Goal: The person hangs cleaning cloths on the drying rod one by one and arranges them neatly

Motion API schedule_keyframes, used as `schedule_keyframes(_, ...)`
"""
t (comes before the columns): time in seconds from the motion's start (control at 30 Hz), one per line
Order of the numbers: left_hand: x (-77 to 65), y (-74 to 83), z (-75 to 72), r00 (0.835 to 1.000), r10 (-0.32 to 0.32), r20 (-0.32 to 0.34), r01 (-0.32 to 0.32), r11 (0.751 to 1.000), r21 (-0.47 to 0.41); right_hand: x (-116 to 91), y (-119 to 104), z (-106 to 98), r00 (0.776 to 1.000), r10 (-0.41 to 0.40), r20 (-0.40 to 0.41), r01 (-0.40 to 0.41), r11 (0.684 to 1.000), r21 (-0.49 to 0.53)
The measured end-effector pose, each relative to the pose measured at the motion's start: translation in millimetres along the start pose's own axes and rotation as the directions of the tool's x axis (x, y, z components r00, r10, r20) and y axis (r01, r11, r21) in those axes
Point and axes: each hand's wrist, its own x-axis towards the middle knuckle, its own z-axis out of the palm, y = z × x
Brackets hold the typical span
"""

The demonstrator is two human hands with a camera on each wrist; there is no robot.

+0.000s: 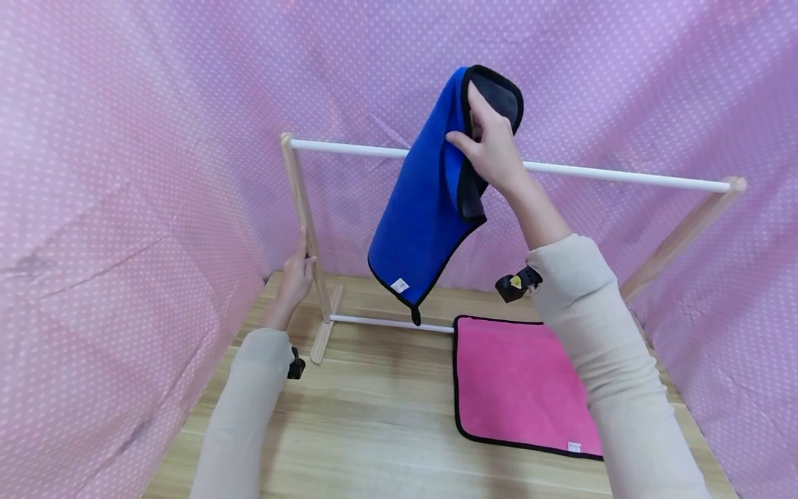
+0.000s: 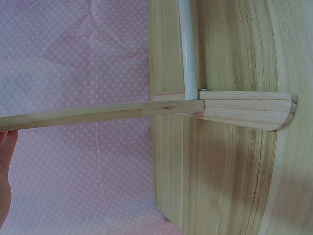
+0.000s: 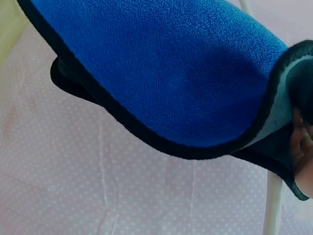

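Note:
My right hand (image 1: 495,149) pinches a blue cloth (image 1: 418,208) with black edging near its folded upper part, above the white top rod (image 1: 623,175) of a wooden rack. The cloth hangs at a slant, its small loop lowest, and a dark underside shows at the top. In the right wrist view, the blue cloth (image 3: 171,73) curves up close, with the right hand (image 3: 303,147) at its edge. My left hand (image 1: 296,276) holds the rack's left post (image 1: 302,194), thumb at the front. Only part of the left hand (image 2: 6,171) shows in the left wrist view, against the post.
A pink cloth (image 1: 517,381) with black edging lies flat on the wooden table (image 1: 368,430), partly hidden by the right sleeve. The rack's lower rod (image 1: 393,322) runs just above the tabletop from the left foot (image 1: 327,326). Dotted pink curtain (image 1: 156,173) surrounds the table.

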Motion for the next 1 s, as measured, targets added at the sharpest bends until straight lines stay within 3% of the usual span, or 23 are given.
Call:
schedule_keyframes(0.23, 0.6, -0.9, 0.3, 1.000, 0.012, -0.015, -0.012, 1.000, 0.002, 0, 5, -2, 0.998, 0.055, -0.012, -0.056, 0.994, -0.099)
schedule_keyframes(0.4, 0.5, 0.4, 0.9, 1.000, -0.021, -0.014, 0.021, 1.000, 0.002, 1, 6, -1, 0.996, 0.085, 0.003, -0.084, 0.989, -0.119)
schedule_keyframes(0.6, 0.4, 5.9, 2.8, 0.997, -0.076, -0.020, 0.076, 0.997, 0.006, 1, 8, -1, 0.993, 0.114, 0.023, -0.110, 0.985, -0.130)
schedule_keyframes(1.0, 0.0, 12.6, 2.0, 0.996, -0.084, -0.025, 0.084, 0.996, 0.008, 3, 9, -6, 0.974, 0.197, 0.107, -0.189, 0.978, -0.083)
